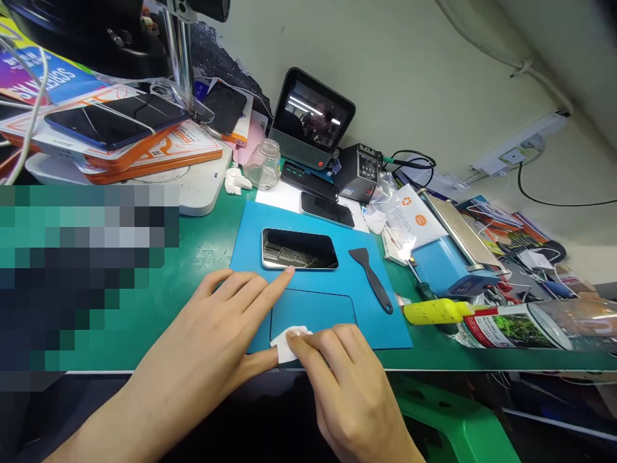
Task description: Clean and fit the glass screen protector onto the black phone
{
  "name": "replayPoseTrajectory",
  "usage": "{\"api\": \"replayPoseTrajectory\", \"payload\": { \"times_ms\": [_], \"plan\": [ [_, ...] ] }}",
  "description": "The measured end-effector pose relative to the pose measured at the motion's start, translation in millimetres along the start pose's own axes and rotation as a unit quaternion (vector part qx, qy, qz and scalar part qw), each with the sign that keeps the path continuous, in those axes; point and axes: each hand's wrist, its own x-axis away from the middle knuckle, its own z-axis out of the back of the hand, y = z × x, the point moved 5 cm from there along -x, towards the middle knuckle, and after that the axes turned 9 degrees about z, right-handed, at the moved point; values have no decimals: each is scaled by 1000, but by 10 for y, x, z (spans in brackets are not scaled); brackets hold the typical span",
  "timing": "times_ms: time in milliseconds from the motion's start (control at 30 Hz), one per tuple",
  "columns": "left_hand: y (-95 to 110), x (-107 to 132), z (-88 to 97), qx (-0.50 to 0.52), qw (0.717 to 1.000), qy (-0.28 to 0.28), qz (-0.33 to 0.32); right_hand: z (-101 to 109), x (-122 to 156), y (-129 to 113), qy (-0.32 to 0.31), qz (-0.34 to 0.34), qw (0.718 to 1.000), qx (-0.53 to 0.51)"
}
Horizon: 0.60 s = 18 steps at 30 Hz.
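A crumpled white tissue (284, 347) covers the tip of my left thumb. My right hand (351, 386) pinches it between thumb and fingers, at the near edge of the blue mat (380, 334). My left hand (226, 321) has its fingers stretched out, the index fingertip at the lower edge of a phone (301, 249) lying screen up. Just beyond the tissue, a clear panel with a thin black border (313, 312) lies on the mat, partly hidden by my hands. To the right rests a dark plastic scraper (373, 283).
Behind the mat stand another phone (328, 209), a glass jar (264, 164), a smart display (313, 119) and a black box device (359, 170). Boxes with phones (116, 122) are stacked at left. A yellow bottle (434, 312) and a large plastic bottle (520, 326) lie at right.
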Motion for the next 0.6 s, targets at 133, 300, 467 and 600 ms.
{"api": "replayPoseTrajectory", "payload": {
  "times_ms": [133, 300, 467, 600],
  "plan": [
    [-11, -1, -40, -9, 1000, 15, -6, 18, -26, 207, 35, -45, 998, -21],
    [-22, -6, -56, -31, 999, 23, -18, -132, -151, 383, 53, -74, 996, 16],
    [-10, 1, -39, -51, 998, 16, -24, -208, -161, 308, 22, -64, 998, 13],
    [2, 1, -22, -63, 998, 10, -23, -152, -71, 198, 3, -37, 999, 19]
  ]
}}
